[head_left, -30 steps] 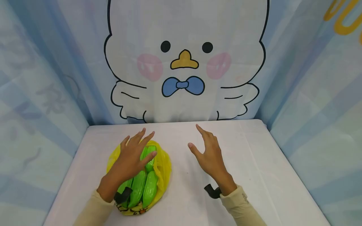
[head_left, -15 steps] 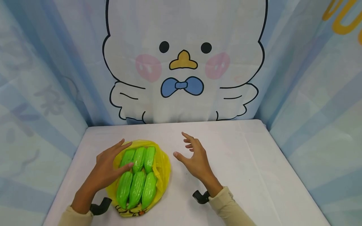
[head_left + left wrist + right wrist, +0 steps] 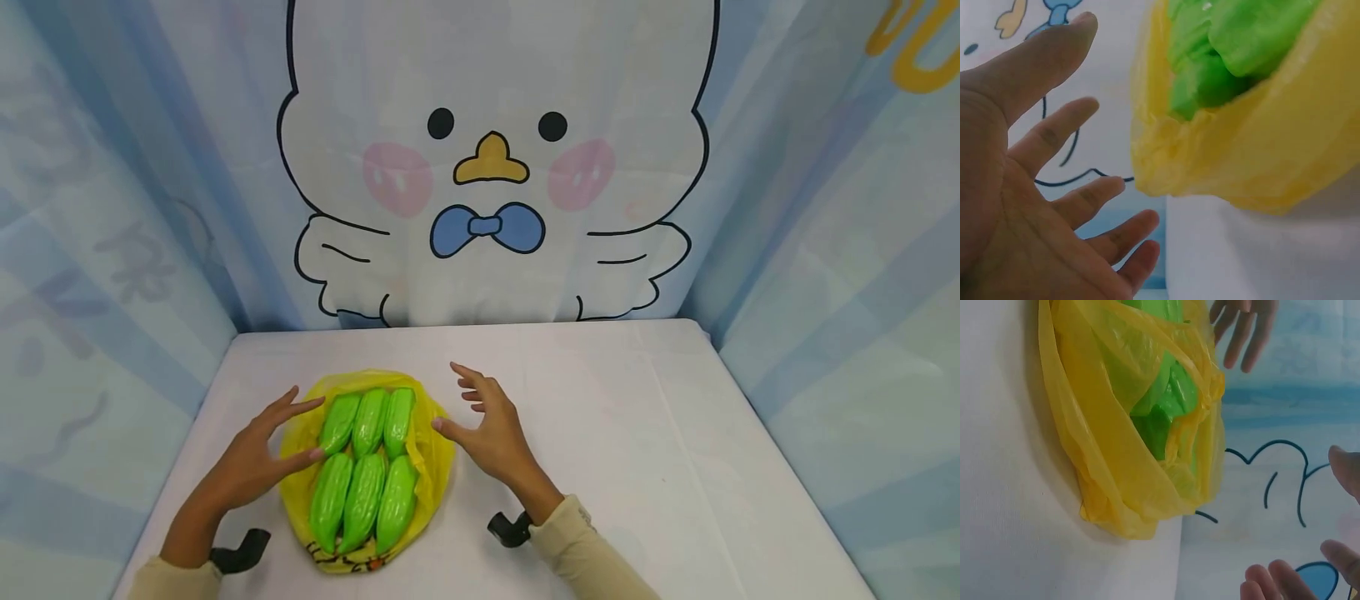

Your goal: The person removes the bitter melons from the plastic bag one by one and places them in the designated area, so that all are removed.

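A yellow plastic bag [image 3: 431, 467] lies with its mouth gaping upward on the white table. Several glossy green, elongated, vegetable-like pieces [image 3: 365, 492] sit in it in two rows; their exact kind cannot be told. At the bag's left side is my left hand [image 3: 251, 462], fingers and thumb spread; a gap shows between it and the bag [image 3: 1210, 156] in the left wrist view. To the right of the bag hovers my right hand [image 3: 491, 433], thumb apart from loosely bent fingers. Only the fingertips [image 3: 1282, 581] of that hand show in the right wrist view. Both hands hold nothing.
The white tabletop [image 3: 622, 467] extends to the right of the bag. A curtain with a cartoon bird [image 3: 491, 275] hangs along the table's back edge, and blue-white cloth [image 3: 97, 333] flanks the sides. Black wrist mounts [image 3: 242, 552] project from both forearms.
My left hand has moved left and toward me, off the top of the bag, uncovering the green pieces. The right hand has come left, closer to the bag. The bag stays put.
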### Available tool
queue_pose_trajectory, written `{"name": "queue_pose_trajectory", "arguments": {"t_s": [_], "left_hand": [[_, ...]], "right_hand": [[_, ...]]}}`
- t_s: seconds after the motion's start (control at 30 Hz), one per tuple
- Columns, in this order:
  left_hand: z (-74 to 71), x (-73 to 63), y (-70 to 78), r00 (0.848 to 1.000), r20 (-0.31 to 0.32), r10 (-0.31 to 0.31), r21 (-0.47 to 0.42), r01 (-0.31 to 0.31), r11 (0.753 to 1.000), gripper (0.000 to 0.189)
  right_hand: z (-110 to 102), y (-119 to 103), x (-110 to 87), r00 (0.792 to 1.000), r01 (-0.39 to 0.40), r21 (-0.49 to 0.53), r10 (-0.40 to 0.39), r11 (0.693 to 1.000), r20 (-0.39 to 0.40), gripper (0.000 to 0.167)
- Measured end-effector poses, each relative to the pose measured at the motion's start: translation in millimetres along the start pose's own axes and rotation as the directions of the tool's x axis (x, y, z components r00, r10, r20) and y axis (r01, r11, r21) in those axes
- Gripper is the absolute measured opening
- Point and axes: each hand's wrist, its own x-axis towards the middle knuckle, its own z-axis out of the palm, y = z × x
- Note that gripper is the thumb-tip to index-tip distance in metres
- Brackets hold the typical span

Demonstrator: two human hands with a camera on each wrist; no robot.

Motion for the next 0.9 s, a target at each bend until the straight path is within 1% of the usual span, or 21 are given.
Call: {"name": "queue_pose_trajectory", "arguments": {"t_s": [0.07,0.13,0.23,0.37,0.43,0.53,0.67,0.8,0.9], "left_hand": [[1.0,1.0,-4.9,1.0,0.024,-0.018,-0.019,0.018,1.0,0.072],[2.0,2.3,-10.5,0.999,0.048,-0.023,-0.043,0.025,0.999,0.071],[2.3,4.2,-18.9,0.996,0.093,-0.015,-0.094,0.023,0.995,0.069],[1.5,5.6,-28.8,0.99,0.138,0.006,-0.176,0.019,0.984,0.067],[1.6,5.8,-34.1,0.989,0.145,0.016,-0.206,0.015,0.978,0.066],[1.8,6.6,-40.7,0.989,0.145,0.03,-0.229,0.004,0.974,0.064],[1.3,8.1,-45.2,0.987,0.155,0.031,-0.246,0.009,0.969,0.063],[1.7,8.8,-46.4,0.984,0.178,0.015,-0.268,0.034,0.963,0.065],[2.8,8.7,-46.1,0.982,0.19,-0.011,-0.283,0.065,0.957,0.068]], "right_hand": [[3,0,0.9,1.0,0.022,0.008,-0.022,1.0,0.011,0.081],[6,0,1.7,0.999,0.038,0.018,-0.039,0.999,0.024,0.081],[11,-1,2.8,0.998,0.045,0.025,-0.046,0.999,0.044,0.081],[17,-2,4.6,0.996,0.053,0.037,-0.056,0.998,0.072,0.079],[20,-3,5.6,0.994,0.063,0.051,-0.067,0.997,0.084,0.078],[24,-5,7.3,0.992,0.076,0.068,-0.082,0.995,0.097,0.077],[31,-6,10.0,0.988,0.088,0.08,-0.097,0.993,0.116,0.075],[37,-7,12.5,0.984,0.097,0.082,-0.108,0.992,0.145,0.073],[41,-7,14.4,0.98,0.099,0.075,-0.11,0.992,0.164,0.072]]}}
